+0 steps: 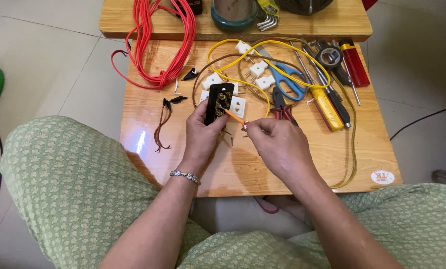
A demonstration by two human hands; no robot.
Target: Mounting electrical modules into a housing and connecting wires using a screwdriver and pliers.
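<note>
We look down on a small wooden table point(302, 164) with both of our hands over its middle. Our left hand point(200, 134) is closed around a black socket housing point(217, 102), thumb on one long side and fingers curled behind the other, holding it upright on its lower end so the open face with its brass contacts shows. A beaded bracelet point(185, 175) sits on that wrist. Our right hand point(278, 144) is pinched shut, thumb and forefinger gripping a thin orange-shafted screwdriver point(231, 116) near its back end; the tip reaches up and left into the housing, touching the brass parts.

Just behind the housing lie several white socket inserts point(238, 105), one touching its right side, others farther toward the table's far edge. A loop of yellow wire point(243, 50) curls around them, with brown wire beside it. Blue-handled scissors point(290, 82) lie right of the inserts, and red-handled pliers point(282, 109) sit just beyond our right knuckles. Nearer the right edge lie a yellow-handled screwdriver point(326, 107), a roll of black tape point(331, 56) and a red lighter point(355, 65). A coil of red cable point(166, 40) hangs across the far left corner, and short dark wire pieces point(162, 124) lie left of our left hand.
</note>
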